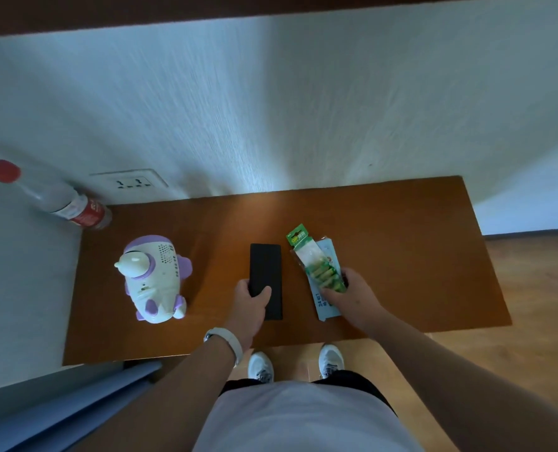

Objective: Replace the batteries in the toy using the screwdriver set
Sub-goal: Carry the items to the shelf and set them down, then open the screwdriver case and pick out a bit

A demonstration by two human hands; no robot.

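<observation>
A white and purple toy (155, 278) stands on the left of the brown wooden table (401, 256). In the middle lies a flat black case (266, 272), the screwdriver set, with my left hand (250, 305) gripping its near left edge. To the right, a green pack of batteries (316, 265) rests on a light blue card (328, 308). My right hand (352, 293) is closed on the near end of the pack and the card.
A clear plastic bottle (59, 200) with a red cap and red label stands at the table's far left corner, by a wall socket (131, 182). White wall lies behind the table. My white shoes (261, 367) are on the wooden floor below its near edge.
</observation>
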